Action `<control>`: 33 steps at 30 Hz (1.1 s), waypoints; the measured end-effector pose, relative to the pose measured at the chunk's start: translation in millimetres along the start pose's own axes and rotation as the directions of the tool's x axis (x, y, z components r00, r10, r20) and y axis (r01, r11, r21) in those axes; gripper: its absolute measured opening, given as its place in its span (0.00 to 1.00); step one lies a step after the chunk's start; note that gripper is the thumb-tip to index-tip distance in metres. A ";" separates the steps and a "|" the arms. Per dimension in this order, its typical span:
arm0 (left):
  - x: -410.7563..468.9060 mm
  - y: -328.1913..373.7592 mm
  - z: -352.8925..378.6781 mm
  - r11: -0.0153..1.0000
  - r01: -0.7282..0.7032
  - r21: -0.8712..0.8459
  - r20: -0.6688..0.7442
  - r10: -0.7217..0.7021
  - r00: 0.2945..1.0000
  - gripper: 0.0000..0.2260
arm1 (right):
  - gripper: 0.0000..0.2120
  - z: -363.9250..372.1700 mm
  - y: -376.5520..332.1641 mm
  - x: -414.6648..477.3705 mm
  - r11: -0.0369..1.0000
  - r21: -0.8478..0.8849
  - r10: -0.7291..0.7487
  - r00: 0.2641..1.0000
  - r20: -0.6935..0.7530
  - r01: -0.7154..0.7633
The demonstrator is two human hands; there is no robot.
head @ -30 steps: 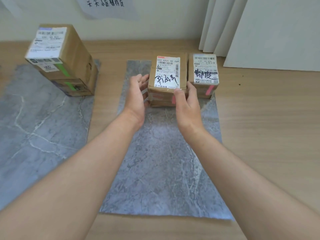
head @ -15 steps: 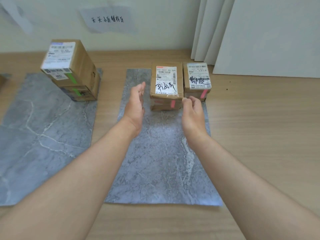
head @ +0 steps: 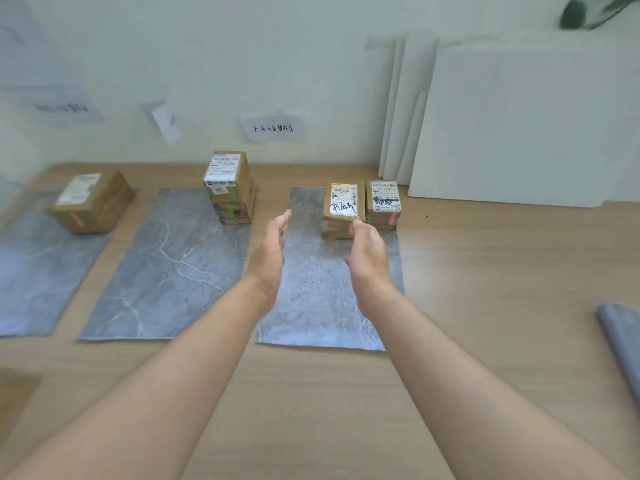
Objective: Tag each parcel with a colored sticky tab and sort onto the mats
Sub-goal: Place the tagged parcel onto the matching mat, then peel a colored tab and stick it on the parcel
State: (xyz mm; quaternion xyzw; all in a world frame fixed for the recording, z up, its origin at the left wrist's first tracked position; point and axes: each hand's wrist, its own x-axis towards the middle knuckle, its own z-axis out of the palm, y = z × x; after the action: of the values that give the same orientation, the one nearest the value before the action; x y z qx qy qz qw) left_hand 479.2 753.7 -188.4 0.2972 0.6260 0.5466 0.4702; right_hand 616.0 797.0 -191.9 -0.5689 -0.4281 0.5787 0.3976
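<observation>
— Okay, hands first?
— Left hand [head: 268, 258] hovers over the left edge of the right mat [head: 311, 306], fingers straight, palm turned inward, holding nothing. Right hand [head: 369, 254] hovers over the same mat, fingers loosely curled, nothing in it.
— Touching a parcel?
— Right fingertips [head: 357, 224] overlap the near corner of the left pink parcel [head: 343, 206] in view. Cannot tell if they touch. The left hand is apart from it.
— Where are the parcels?
— The left pink parcel sits at the far end of the right mat, pink tab [head: 350, 229] on its front. The right pink parcel [head: 383, 202] is just beside it at the far right corner, with a second tab [head: 391, 219], also pink. Both have labels up with black scribble.
— Middle mat [head: 166, 271]?
— Green stack [head: 230, 188]: two parcels, one on the other, at the far right corner, a green tab on each.
— Left mat [head: 27, 271]?
— Lone parcel [head: 90, 202] at the far end. Its tab looks orange, but it is blurred.
— Rest?
— Wooden counter [head: 485, 271]. White boards [head: 502, 126] lean on the wall behind the pink parcels. Paper note [head: 273, 129] on the wall. Grey sheet [head: 620, 341] at the counter's right edge.
</observation>
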 end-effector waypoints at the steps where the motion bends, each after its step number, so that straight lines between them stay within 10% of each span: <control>1: -18.6 6.8 -6.0 1.000 -0.012 -0.003 0.006 0.012 1.000 0.22 | 0.15 1.2 -4.7 -17.9 1.000 0.003 -0.006 1.000 0.013 0.006; 14: -247.3 78.0 -112.2 0.990 -0.079 0.114 0.078 0.070 0.995 0.45 | 0.12 50.2 -52.9 -264.1 0.994 0.039 -0.105 0.990 0.093 0.101; 19: -309.0 79.3 -182.7 0.987 -0.147 0.058 0.189 0.134 0.973 0.29 | 0.20 90.9 -44.7 -359.9 0.988 0.050 -0.150 0.988 0.040 0.148; 33: -391.7 50.7 -357.3 0.993 -0.121 0.007 0.083 0.120 0.989 0.33 | 0.18 217.8 -11.1 -483.1 0.994 -0.014 -0.102 0.986 0.129 0.104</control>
State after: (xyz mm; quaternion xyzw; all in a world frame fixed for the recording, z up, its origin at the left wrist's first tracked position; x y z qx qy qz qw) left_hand 294.9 273.4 -50.3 0.3599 0.5901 0.5574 0.4599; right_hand 415.7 333.5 -30.7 -0.5119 -0.4877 0.5881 0.3927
